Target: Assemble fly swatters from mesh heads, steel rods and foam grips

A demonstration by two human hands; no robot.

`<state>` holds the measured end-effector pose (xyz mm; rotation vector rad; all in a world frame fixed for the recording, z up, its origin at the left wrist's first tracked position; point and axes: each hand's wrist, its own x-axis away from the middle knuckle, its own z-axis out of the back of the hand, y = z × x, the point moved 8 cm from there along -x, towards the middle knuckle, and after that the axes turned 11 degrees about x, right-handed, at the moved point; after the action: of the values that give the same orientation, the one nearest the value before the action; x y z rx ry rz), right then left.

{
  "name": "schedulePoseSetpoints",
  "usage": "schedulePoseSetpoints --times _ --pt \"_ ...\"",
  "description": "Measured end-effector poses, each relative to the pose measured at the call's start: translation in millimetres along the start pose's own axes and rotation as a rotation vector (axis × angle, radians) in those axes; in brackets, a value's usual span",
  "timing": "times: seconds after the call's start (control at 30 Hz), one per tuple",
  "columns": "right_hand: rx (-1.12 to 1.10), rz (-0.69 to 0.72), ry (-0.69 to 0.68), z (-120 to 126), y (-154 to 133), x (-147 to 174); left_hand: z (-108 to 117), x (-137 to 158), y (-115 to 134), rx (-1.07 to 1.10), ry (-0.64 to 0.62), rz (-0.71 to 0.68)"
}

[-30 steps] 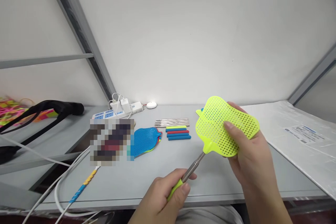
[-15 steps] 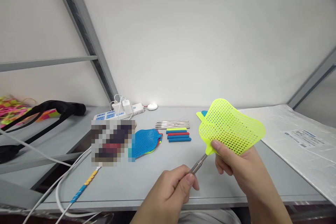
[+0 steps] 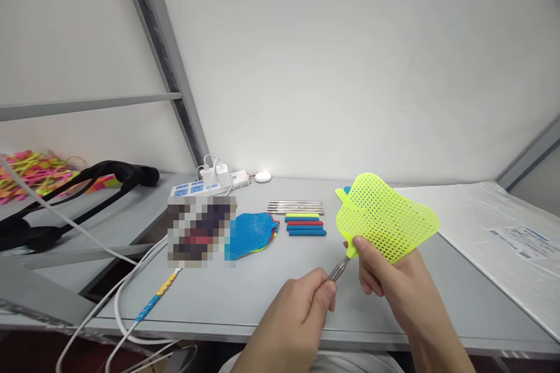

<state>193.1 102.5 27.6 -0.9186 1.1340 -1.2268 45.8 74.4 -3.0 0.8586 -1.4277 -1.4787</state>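
Note:
My right hand pinches a yellow-green fly swatter head at its neck, thumb on the front face. My left hand is wrapped round a metal rod whose tip meets that neck; how deep it sits inside cannot be seen. The rod's lower end is hidden in my left fist. Behind my hands lie several coloured handle tubes in blue, red and yellow, with a row of metal rods beyond. A stack of swatter heads with a blue one on top lies to the left.
A blurred-out object with a cable lies at left, near a power strip with chargers. Black straps and colourful pieces are farther left. White wrapped packaging covers the right side. Partly hidden swatter heads lie behind the held one.
The view has shifted slightly left. Both hands keep their grip, and my left hand has come a little nearer the swatter's neck, with less rod showing.

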Motion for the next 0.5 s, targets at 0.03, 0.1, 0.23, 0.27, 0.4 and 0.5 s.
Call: schedulePoseSetpoints --times 0.03,0.1,0.23,0.27,0.4,0.5 --pt "-0.012 -0.004 0.008 -0.1 0.3 1.3 2.1 0.5 5.5 -0.114 0.030 -0.042" --pt "-0.041 -0.011 0.029 0.2 -0.3 3.7 3.9 0.9 12.4 -0.259 0.055 -0.093" --pt "-0.174 -0.045 0.044 -3.5 1.5 8.3 8.0 3.0 20.6 -0.368 0.079 -0.133" --pt "-0.240 -0.067 0.034 -7.2 4.4 9.7 8.7 3.9 23.0 -0.383 0.083 -0.137" --pt "-0.379 -0.060 -0.066 -29.8 13.9 14.5 0.7 5.0 31.6 -0.351 -0.006 -0.160" --pt "-0.376 -0.009 -0.020 -29.9 19.8 13.3 0.6 3.9 31.5 -0.412 -0.013 -0.155"
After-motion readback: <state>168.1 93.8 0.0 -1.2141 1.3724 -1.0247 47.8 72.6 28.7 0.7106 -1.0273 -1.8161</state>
